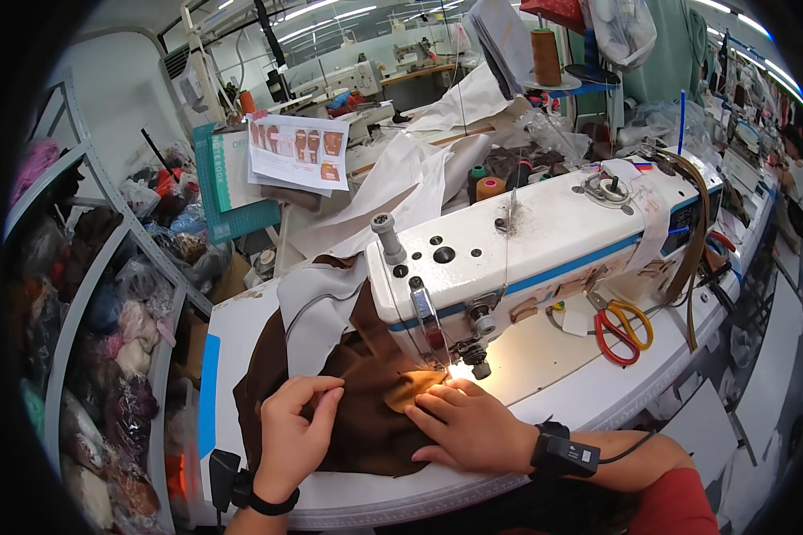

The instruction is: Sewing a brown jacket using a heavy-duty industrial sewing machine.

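Dark brown fabric [366, 437] lies on the table beneath a white sewing machine [544, 232], with a grey-white piece [317, 312] along its left part. My right hand [468, 428] rests flat on the brown fabric with its fingers apart, the fingertips close beside the lit needle area [455, 367]. To its left, my left hand [296, 428] hovers over or touches the same fabric, thumb and forefinger brought together in a pinch. What those fingertips hold, if anything, is too small to tell. Part of the fabric is hidden by both hands and the machine head.
Red- and yellow-handled scissors [623, 332] lie on the machine bed's right. Thread spools [489, 188] stand behind the machine. A printed sheet with pictures [299, 152] hangs at the back left, above a green mat [241, 223]. A metal shelf [107, 232] with bagged materials stands left.
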The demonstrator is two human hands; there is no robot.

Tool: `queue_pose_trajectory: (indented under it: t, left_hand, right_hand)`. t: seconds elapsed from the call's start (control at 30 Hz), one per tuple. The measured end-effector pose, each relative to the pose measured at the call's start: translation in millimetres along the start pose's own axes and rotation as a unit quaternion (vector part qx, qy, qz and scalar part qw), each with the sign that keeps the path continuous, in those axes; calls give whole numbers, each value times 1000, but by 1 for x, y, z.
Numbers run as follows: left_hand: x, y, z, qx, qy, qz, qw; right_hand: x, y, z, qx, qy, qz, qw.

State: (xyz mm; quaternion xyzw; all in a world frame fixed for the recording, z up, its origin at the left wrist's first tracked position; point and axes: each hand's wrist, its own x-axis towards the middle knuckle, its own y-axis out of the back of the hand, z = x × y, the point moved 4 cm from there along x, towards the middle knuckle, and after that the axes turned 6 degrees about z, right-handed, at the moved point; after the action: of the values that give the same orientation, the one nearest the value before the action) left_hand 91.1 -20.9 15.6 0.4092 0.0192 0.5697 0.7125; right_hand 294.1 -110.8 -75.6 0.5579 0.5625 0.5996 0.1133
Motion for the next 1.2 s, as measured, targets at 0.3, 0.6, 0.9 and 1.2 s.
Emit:
queue_pose_trajectory:
  t: [0.3,0.6,0.9,1.2]
  left_hand:
    - [-64,-50,40,-244,183,-307,902]
    - [-19,-53,21,-74,-66,-164,982]
    - [-16,-77,28,-64,-54,-288,954]
    - [-5,-90,17,122,-117,-311,935]
  right_hand:
    - [-20,-28,-10,160,-21,-1,987]
    - [-59,33,-5,85,-52,-116,988]
    - [-48,56,2,163,15,-25,986]
    - [-48,61,28,288,34,20,957]
